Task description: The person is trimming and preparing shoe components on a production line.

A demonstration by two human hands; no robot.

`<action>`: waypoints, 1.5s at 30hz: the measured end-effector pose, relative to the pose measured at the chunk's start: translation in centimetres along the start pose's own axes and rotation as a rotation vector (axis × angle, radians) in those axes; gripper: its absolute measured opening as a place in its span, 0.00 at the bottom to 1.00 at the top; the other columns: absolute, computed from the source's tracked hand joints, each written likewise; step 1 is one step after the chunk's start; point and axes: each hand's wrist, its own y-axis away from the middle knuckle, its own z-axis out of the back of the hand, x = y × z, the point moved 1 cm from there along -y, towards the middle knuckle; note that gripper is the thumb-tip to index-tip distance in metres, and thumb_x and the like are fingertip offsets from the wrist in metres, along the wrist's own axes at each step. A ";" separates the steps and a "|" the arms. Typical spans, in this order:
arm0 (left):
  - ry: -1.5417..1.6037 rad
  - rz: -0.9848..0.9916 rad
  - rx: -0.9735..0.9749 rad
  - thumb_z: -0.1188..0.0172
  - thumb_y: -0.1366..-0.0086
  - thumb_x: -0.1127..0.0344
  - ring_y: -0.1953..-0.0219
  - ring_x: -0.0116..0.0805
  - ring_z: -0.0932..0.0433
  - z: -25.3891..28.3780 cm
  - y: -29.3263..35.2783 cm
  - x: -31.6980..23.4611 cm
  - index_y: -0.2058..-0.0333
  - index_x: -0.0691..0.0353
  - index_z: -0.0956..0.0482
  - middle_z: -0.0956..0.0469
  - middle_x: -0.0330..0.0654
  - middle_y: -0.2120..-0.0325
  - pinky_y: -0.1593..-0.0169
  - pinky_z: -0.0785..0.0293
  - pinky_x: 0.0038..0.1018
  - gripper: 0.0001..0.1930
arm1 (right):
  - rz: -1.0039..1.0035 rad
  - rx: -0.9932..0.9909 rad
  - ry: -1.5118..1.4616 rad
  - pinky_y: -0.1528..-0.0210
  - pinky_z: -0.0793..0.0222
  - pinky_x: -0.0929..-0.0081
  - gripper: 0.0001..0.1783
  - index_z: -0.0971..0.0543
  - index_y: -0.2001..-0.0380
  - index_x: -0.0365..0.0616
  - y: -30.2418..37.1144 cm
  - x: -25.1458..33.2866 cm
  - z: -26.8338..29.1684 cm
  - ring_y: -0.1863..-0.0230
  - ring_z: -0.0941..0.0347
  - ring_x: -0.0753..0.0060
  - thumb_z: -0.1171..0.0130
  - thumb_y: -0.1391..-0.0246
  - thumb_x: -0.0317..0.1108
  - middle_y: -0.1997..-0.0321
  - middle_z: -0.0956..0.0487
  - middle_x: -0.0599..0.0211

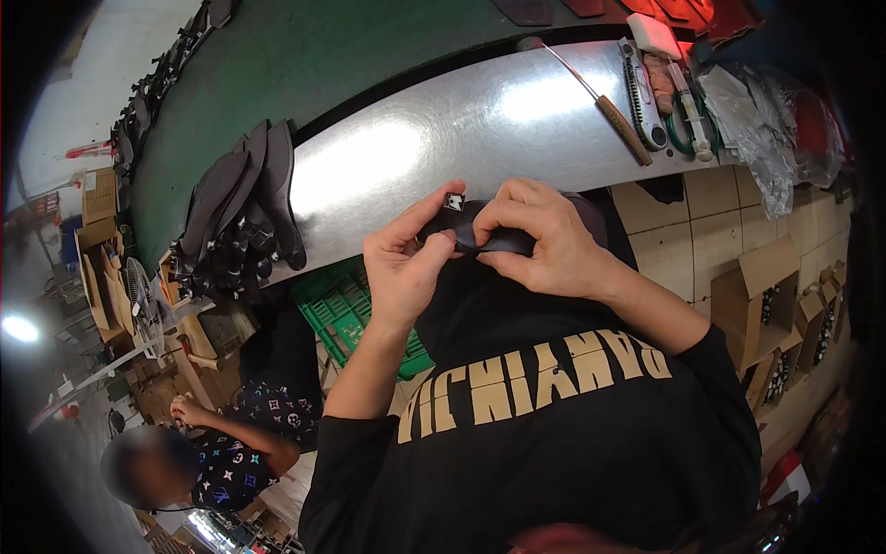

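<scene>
Head view: you have a dark piece [510, 241] in both hands, over your lap by the near edge of the metal bench [388, 157]. Your left hand [413, 247] is closed to a narrow pinch, thumb pressed on the piece's left end and forefinger stretched along its far side, seemingly to steady it; a small silver fitting [454, 202] shows beside that fingertip. Your right hand [544, 238] is curled tightly on the piece, fingers over it and thumb at the near edge, probably so both hands can work one short stretch close together. What lies under your fingers is hidden.

Similar dark pieces lie in a pile [235, 198] at the bench's left end, overlapping and pointing much the same way, which likely makes them easy to lift singly. To your right, a wooden-handled tool [623, 129], a cutter [643, 97] and a syringe [690, 106] lie side by side, presumably grouped within reach. A plastic bag [766, 138] sits just beyond them.
</scene>
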 end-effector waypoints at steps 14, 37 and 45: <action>0.461 0.320 0.099 0.55 0.37 0.74 0.58 0.32 0.19 1.1 -0.3 -2.3 0.37 0.65 0.39 0.31 0.54 0.43 0.65 0.16 0.22 0.27 | 0.311 -0.098 0.191 0.67 0.40 0.68 0.15 0.20 0.68 0.49 0.3 1.6 0.7 0.69 0.30 0.63 0.30 0.65 0.31 0.69 0.28 0.66; -0.084 0.293 0.230 0.51 0.36 0.72 0.69 0.21 0.22 1.1 -0.4 0.5 0.53 0.70 0.23 0.20 0.41 0.65 0.70 0.21 0.19 0.14 | 0.077 -0.167 0.196 0.70 0.34 0.69 0.10 0.25 0.73 0.42 0.8 0.0 0.1 0.75 0.27 0.61 0.32 0.58 0.27 0.77 0.23 0.64; -0.078 0.331 0.067 0.39 0.39 0.71 0.76 0.14 0.30 1.1 -0.5 1.9 0.64 0.66 0.18 0.23 0.30 0.77 0.72 0.34 0.13 0.07 | 0.038 -0.121 0.114 0.65 0.30 0.68 0.09 0.22 0.68 0.41 1.2 -0.7 -0.2 0.70 0.23 0.59 0.34 0.54 0.30 0.74 0.21 0.62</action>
